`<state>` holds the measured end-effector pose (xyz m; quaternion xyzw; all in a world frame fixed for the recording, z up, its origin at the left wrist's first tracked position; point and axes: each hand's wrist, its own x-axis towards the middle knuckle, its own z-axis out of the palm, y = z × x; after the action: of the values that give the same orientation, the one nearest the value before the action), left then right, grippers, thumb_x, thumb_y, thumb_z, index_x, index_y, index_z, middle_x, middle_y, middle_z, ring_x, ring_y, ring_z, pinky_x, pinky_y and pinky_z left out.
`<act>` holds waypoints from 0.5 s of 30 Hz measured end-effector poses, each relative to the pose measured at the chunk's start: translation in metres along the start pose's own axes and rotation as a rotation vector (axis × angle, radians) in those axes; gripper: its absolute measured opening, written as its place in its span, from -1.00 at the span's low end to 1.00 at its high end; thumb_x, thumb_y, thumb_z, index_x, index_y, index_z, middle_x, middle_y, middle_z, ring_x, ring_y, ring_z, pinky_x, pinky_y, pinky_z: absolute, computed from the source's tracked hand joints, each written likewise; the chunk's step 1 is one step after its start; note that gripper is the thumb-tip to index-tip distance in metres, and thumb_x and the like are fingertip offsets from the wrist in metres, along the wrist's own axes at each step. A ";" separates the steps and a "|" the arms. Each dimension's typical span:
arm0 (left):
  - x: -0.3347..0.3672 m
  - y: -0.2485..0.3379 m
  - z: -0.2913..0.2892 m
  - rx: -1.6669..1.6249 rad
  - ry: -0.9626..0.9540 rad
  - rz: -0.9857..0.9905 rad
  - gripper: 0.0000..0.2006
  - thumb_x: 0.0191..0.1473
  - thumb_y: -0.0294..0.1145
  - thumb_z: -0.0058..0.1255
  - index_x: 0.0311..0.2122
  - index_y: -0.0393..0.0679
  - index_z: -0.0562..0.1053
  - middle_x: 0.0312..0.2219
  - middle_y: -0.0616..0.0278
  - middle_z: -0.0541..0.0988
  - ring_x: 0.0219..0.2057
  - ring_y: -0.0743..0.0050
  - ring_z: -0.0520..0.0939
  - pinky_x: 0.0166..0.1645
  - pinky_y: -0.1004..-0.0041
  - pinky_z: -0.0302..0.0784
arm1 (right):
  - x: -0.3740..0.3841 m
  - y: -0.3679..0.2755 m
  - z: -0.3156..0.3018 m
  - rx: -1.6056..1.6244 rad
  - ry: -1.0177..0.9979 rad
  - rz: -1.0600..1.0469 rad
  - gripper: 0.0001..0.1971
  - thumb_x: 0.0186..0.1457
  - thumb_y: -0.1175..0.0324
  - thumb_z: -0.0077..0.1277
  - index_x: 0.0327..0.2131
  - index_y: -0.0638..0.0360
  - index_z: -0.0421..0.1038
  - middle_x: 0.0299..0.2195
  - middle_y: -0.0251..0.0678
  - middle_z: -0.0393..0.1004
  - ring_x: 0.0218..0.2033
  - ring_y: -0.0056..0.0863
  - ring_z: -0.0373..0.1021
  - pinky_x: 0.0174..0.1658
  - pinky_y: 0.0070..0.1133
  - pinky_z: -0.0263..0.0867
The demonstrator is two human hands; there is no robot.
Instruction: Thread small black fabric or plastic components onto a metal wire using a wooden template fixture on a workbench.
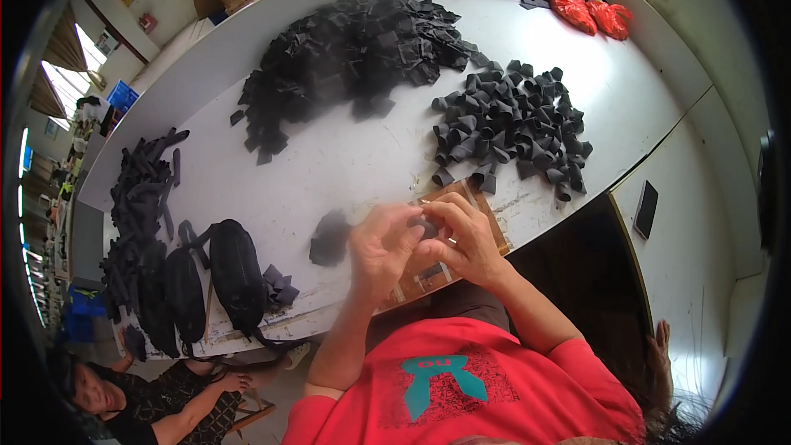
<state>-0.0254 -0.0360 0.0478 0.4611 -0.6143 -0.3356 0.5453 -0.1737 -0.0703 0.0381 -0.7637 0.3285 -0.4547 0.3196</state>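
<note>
My left hand (381, 245) and my right hand (468, 241) meet close in front of my body, fingertips pinched together. Between them they grip a small black fabric piece (425, 227), partly hidden by the fingers. Beneath the hands lies a brown wooden board (486, 208) at the table's near edge. Just left of my left hand, a small stack of flat black fabric pieces (329, 239) rests on the white table (280, 189). Beyond my right hand spreads a pile of curled black pieces (511, 119).
A large heap of flat black pieces (354, 49) covers the far middle. Long dark rolled strips (140, 189) and black pouches (235, 272) lie at left. Red plastic bags (577, 12) sit far right. A phone (646, 209) lies on the right-hand surface. Another person (177, 400) sits at lower left.
</note>
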 end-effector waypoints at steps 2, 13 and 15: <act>-0.001 -0.003 0.000 -0.069 0.062 -0.026 -0.87 -0.05 -0.58 -0.04 -0.33 -0.33 0.42 -0.40 0.19 0.47 -0.36 0.54 0.46 -0.18 0.57 0.33 | 0.003 -0.004 0.000 -0.013 -0.006 0.020 -0.63 -0.27 0.21 0.17 -0.36 0.19 0.36 -0.49 -0.27 0.33 -0.53 -0.41 0.33 -0.49 -0.54 0.28; -0.016 -0.032 -0.004 -0.802 0.325 -0.229 -0.90 -0.02 -0.55 -0.08 -0.35 -0.27 0.43 -0.40 0.11 0.48 -0.34 0.40 0.47 -0.17 0.45 0.38 | 0.007 -0.004 0.013 -0.131 0.083 -0.028 -0.83 -0.32 0.48 0.12 -0.54 0.19 0.36 -0.63 -0.31 0.29 -0.61 -0.37 0.32 -0.57 -0.53 0.26; -0.021 -0.038 -0.002 -0.756 0.323 -0.232 -0.90 -0.02 -0.56 -0.08 -0.35 -0.27 0.43 -0.39 0.12 0.48 -0.34 0.41 0.47 -0.16 0.45 0.38 | 0.001 0.007 0.015 -0.080 0.081 -0.043 -0.87 -0.24 0.59 0.05 -0.50 0.23 0.38 -0.61 -0.29 0.29 -0.62 -0.41 0.29 -0.59 -0.57 0.18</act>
<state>-0.0166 -0.0301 0.0056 0.3414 -0.2986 -0.5198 0.7239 -0.1613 -0.0717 0.0276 -0.7638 0.3425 -0.4784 0.2654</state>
